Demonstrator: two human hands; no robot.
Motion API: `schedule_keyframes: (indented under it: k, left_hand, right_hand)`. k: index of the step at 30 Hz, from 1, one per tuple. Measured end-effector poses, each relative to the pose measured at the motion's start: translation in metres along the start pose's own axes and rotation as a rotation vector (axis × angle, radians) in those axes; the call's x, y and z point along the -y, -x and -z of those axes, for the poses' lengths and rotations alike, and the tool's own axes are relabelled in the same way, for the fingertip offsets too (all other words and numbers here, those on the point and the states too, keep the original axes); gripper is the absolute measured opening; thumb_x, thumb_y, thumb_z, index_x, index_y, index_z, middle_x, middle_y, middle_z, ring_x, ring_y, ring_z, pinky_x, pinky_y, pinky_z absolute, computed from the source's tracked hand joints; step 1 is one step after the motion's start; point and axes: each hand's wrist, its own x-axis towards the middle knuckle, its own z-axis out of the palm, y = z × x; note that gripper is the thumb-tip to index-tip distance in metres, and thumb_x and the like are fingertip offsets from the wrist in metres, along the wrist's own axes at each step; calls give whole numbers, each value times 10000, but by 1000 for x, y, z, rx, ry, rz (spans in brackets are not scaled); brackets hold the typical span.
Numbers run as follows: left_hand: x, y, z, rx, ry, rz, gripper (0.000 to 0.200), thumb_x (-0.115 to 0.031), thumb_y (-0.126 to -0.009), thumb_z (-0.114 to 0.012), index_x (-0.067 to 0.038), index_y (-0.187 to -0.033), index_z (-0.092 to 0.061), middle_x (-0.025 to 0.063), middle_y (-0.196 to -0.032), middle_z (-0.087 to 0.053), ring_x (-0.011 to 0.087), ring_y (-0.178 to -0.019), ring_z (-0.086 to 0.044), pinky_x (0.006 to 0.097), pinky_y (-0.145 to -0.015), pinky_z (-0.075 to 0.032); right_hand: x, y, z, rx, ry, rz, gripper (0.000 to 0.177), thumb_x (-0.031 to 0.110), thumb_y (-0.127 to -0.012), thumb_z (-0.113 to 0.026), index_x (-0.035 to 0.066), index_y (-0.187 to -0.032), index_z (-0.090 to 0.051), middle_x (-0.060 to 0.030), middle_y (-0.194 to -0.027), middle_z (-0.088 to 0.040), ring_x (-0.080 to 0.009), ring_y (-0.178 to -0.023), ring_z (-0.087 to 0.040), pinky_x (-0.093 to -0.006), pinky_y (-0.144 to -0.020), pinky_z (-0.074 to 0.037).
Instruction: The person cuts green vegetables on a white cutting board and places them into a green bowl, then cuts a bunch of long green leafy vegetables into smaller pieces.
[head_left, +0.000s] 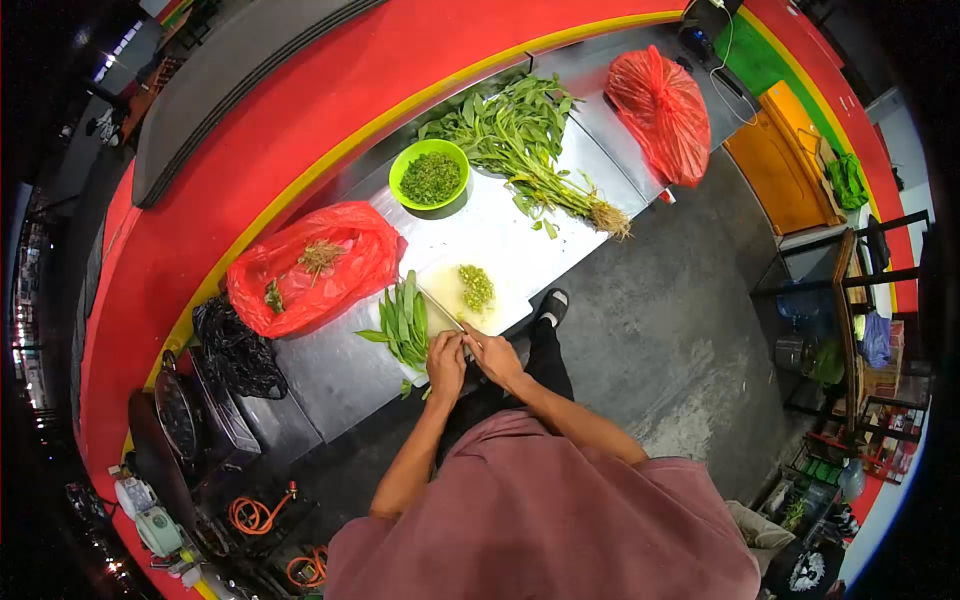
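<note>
My right hand (pixel 497 360) is closed around the handle end of a knife (pixel 441 307), whose blade slants away to the upper left over a pale cutting board (pixel 446 284). Close beside it, my left hand (pixel 446 358) has its fingers curled in near the knife; what they hold, if anything, is hidden. Left of the blade lies a bunch of long green leaves (pixel 405 322). A small heap of chopped green stems (pixel 476 288) sits on the board beyond the knife.
A lime-green bowl (pixel 429 204) holds chopped greens. Behind it lies a large rooted bundle of leafy greens (pixel 510 135). An open red plastic bag (pixel 340 258) with root scraps is at left, a black bag (pixel 236 345) beyond it. A tied red bag (pixel 660 115) stands far right.
</note>
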Motion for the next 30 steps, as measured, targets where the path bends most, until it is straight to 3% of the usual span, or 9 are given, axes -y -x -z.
schedule_keyframes:
  k: [10,16,18,22,28,30]
  left_hand:
    - [-1,1,-2,-1,54,76,179,14,-882,-633,23,-1035,-726,166,-1018,-669,376,-965,-631,442,-844,-509]
    - [0,-1,-2,-48,45,25,168,9,-893,-645,17,-1038,-729,162,-988,-668,375,-923,-639,436,-832,-511]
    - [1,-1,-1,-31,88,36,172,10,-890,-662,12,-1046,-734,164,-973,-667,367,-892,-646,428,-807,-516]
    - [5,-1,-5,-38,107,59,178,9,-903,-671,13,-1066,-741,159,-961,-665,337,-883,-657,406,-789,-519]
    - [2,-3,-3,-56,91,60,182,1,-898,-678,0,-1065,-749,153,-957,-672,346,-889,-648,401,-821,-514]
    - [0,-3,-3,-73,92,53,178,0,-893,-677,1,-1057,-746,152,-960,-675,354,-892,-645,407,-827,-513]
  right_hand:
    - [-3,10,3,13,-27,-19,422,353,-1068,-503,187,-1449,-581,-311,-830,-664,-494,-809,-673,-540,-718,-528]
    - [-6,-8,-2,-24,50,92,430,353,-1068,-505,131,-1426,-591,-295,-773,-661,-480,-746,-670,-544,-683,-515]
    - [-3,-10,5,24,96,19,441,381,-1070,-483,161,-1440,-582,-303,-819,-680,-502,-787,-671,-570,-721,-526]
    - [-4,-13,16,-54,82,13,441,361,-1075,-488,137,-1443,-579,-305,-774,-668,-482,-737,-673,-532,-676,-528]
    - [7,1,32,52,12,-68,457,369,-1073,-497,137,-1461,-566,-300,-789,-658,-460,-753,-677,-497,-716,-512]
    - [4,9,27,21,-65,5,460,368,-1071,-501,133,-1461,-564,-304,-794,-650,-461,-775,-676,-491,-722,-510]
